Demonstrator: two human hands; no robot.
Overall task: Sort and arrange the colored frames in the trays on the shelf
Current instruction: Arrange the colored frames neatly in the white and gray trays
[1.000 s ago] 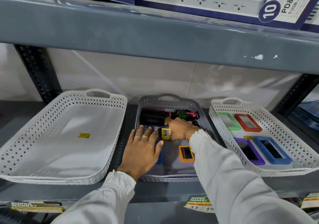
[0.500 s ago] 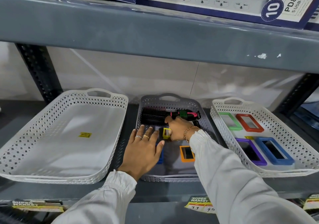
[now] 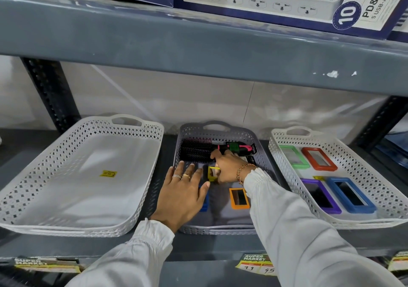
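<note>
Three perforated trays stand on the shelf. In the grey middle tray my right hand is closed on a small yellow frame, lifted on edge. My left hand lies flat with spread fingers at that tray's left side, partly covering a small blue frame. A small orange frame lies flat beside it. The white right tray holds larger green, red, purple and blue frames. The white left tray has only a yellow sticker.
A black and pink round hairbrush lies across the back of the grey tray, just behind my right hand. The upper shelf beam hangs low overhead, with boxed power strips on it. Price labels line the front edge.
Both hands stay almost where they were. The yellow frame in my right hand has tipped up slightly; the view has shifted a little.
</note>
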